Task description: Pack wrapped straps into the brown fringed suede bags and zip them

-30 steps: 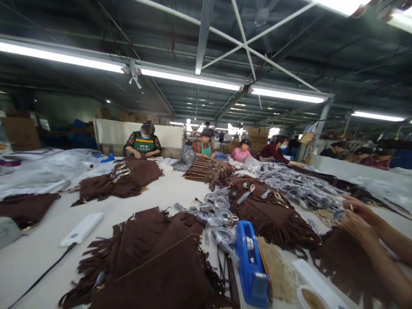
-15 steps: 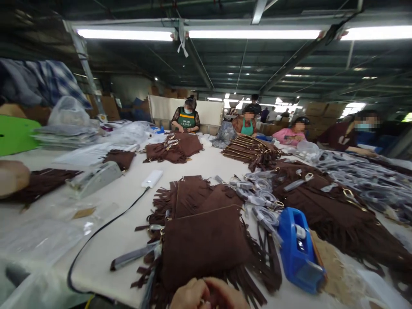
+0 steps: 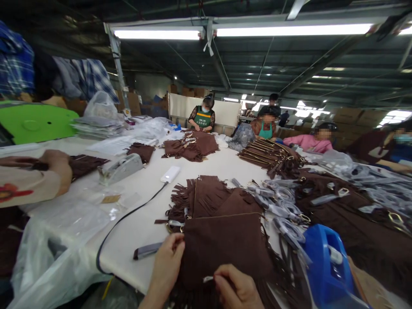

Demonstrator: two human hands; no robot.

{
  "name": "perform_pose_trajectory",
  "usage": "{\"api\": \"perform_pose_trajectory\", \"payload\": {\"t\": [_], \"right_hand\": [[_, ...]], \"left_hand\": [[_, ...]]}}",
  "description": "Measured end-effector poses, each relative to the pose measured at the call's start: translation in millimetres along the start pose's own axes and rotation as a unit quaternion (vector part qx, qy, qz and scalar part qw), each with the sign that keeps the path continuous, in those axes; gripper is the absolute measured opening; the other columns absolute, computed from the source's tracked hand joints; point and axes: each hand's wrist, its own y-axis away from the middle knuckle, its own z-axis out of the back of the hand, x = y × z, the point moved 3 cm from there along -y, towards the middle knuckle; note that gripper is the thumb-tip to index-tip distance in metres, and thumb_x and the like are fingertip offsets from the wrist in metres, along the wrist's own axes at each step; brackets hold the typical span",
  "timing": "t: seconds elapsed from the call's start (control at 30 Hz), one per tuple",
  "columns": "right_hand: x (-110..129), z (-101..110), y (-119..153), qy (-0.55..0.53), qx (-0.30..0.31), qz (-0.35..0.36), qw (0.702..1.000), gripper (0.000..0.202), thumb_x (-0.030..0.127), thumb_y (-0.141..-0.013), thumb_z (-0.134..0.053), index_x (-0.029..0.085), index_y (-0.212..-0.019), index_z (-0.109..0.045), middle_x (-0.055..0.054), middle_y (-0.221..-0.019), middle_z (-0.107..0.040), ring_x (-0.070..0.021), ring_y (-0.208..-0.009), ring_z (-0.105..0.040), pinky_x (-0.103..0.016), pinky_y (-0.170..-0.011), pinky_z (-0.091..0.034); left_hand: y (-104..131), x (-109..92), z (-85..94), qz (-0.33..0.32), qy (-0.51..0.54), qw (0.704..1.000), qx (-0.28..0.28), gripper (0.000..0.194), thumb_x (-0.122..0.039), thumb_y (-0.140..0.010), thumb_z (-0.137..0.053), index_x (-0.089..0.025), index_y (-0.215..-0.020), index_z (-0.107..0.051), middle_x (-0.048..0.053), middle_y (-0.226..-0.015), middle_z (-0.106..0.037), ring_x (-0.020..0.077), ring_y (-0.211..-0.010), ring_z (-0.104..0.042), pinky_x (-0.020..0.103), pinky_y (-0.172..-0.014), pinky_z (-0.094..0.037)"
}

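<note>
A dark brown fringed bag (image 3: 225, 244) lies in front of me on top of other brown bags (image 3: 210, 195). My left hand (image 3: 169, 259) is at the bag's left edge, fingers curled near its metal ring; what they pinch is too small to make out. Over the lower front of the bag, my right hand (image 3: 236, 285) has thumb and forefinger pressed together beside a small whitish piece (image 3: 208, 278), which it seems to hold by one end. A wrapped strap end (image 3: 146, 250) sticks out left of my left hand.
A blue tape dispenser (image 3: 325, 262) stands at right, near wrapped straps (image 3: 286, 201). A white device (image 3: 170, 174) trails a black cable. A grey dispenser (image 3: 124, 168) and a co-worker's arms (image 3: 58, 171) are at left. Several people sit across the table.
The view has swung left, so things appear further right. My hands, close together at the bottom edge before, are now apart, the left at the bag's edge. The neighbour's arms show more.
</note>
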Motion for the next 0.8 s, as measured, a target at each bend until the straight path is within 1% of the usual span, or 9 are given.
{"api": "perform_pose_trajectory", "payload": {"t": [0.03,0.07,0.13,0.23,0.33,0.43,0.53,0.63,0.8], "right_hand": [[4,-2,-5,-0.016,0.000,-0.001,1.000,0.030,0.043,-0.083,-0.047,0.019,-0.070,-0.059,0.002,-0.052,-0.051,-0.0092,-0.045,-0.046,-0.019,-0.045,-0.034],[9,-4,-11,-0.031,-0.001,-0.001,1.000,0.030,0.043,-0.083,-0.046,0.018,-0.070,-0.057,0.003,-0.053,-0.049,-0.0091,-0.046,-0.045,-0.019,-0.046,-0.034],[18,-9,-26,-0.055,-0.006,-0.006,0.998,0.028,0.042,-0.083,-0.047,0.018,-0.071,-0.056,0.003,-0.055,-0.048,-0.0091,-0.048,-0.045,-0.019,-0.047,-0.034],[29,-19,-50,-0.081,-0.022,-0.009,0.996,0.024,0.038,-0.082,-0.048,0.018,-0.072,-0.055,0.003,-0.055,-0.049,-0.0095,-0.048,-0.046,-0.019,-0.047,-0.035],[33,-32,-70,-0.069,-0.051,0.007,0.996,0.021,0.035,-0.082,-0.048,0.017,-0.072,-0.056,0.003,-0.055,-0.050,-0.0101,-0.048,-0.047,-0.020,-0.048,-0.036],[32,-45,-83,-0.024,-0.075,0.039,0.996,0.021,0.032,-0.082,-0.046,0.018,-0.073,-0.057,0.002,-0.057,-0.054,-0.0112,-0.050,-0.049,-0.021,-0.050,-0.038],[31,-55,-87,0.032,-0.094,0.089,0.991,0.021,0.029,-0.084,-0.044,0.017,-0.074,-0.058,-0.002,-0.064,-0.060,-0.0128,-0.057,-0.053,-0.022,-0.056,-0.041],[31,-63,-88,0.096,-0.104,0.145,0.979,0.022,0.025,-0.086,-0.042,0.017,-0.074,-0.059,-0.004,-0.069,-0.062,-0.0139,-0.062,-0.056,-0.023,-0.060,-0.042],[30,-73,-88,0.187,-0.108,0.215,0.952,0.028,0.022,-0.088,-0.035,0.017,-0.075,-0.059,-0.005,-0.066,-0.062,-0.0140,-0.059,-0.057,-0.023,-0.058,-0.042]], "left_hand": [[-12,5,4.7,0.003,-0.009,1.000,-0.028,0.029,-0.034,-0.063,-0.047,-0.017,-0.084,-0.057,0.008,-0.086,-0.062,0.0233,-0.079,-0.056,0.035,-0.079,-0.040],[-22,10,6.9,0.007,-0.009,0.999,-0.036,0.030,-0.033,-0.062,-0.048,-0.016,-0.085,-0.057,0.009,-0.087,-0.062,0.0240,-0.080,-0.057,0.036,-0.080,-0.039],[-39,18,5.0,0.012,0.010,1.000,-0.014,0.030,-0.030,-0.060,-0.050,-0.016,-0.085,-0.058,0.008,-0.083,-0.063,0.0229,-0.077,-0.058,0.035,-0.078,-0.041],[-50,24,-4.7,0.014,0.051,0.998,0.033,0.022,-0.027,-0.059,-0.049,-0.017,-0.075,-0.060,0.002,-0.072,-0.064,0.0192,-0.072,-0.058,0.029,-0.070,-0.043],[-50,26,-10.0,0.024,0.086,0.995,0.054,0.016,-0.027,-0.059,-0.050,-0.017,-0.067,-0.058,-0.001,-0.061,-0.059,0.0163,-0.062,-0.054,0.027,-0.061,-0.041],[-47,25,-8.1,0.028,0.120,0.991,0.058,0.014,-0.029,-0.057,-0.053,-0.017,-0.064,-0.056,-0.002,-0.059,-0.055,0.0145,-0.059,-0.051,0.026,-0.059,-0.040],[-44,25,-4.3,0.030,0.137,0.989,0.055,0.015,-0.028,-0.056,-0.054,-0.016,-0.064,-0.056,-0.002,-0.060,-0.055,0.0142,-0.060,-0.050,0.026,-0.059,-0.039],[-43,26,-2.3,0.031,0.139,0.988,0.052,0.013,-0.027,-0.056,-0.054,-0.016,-0.063,-0.057,-0.002,-0.059,-0.056,0.0141,-0.060,-0.049,0.026,-0.060,-0.038],[-46,31,-1.9,0.022,0.136,0.989,0.056,0.010,-0.023,-0.055,-0.055,-0.016,-0.062,-0.059,-0.002,-0.060,-0.058,0.0154,-0.062,-0.051,0.027,-0.062,-0.038]]}}
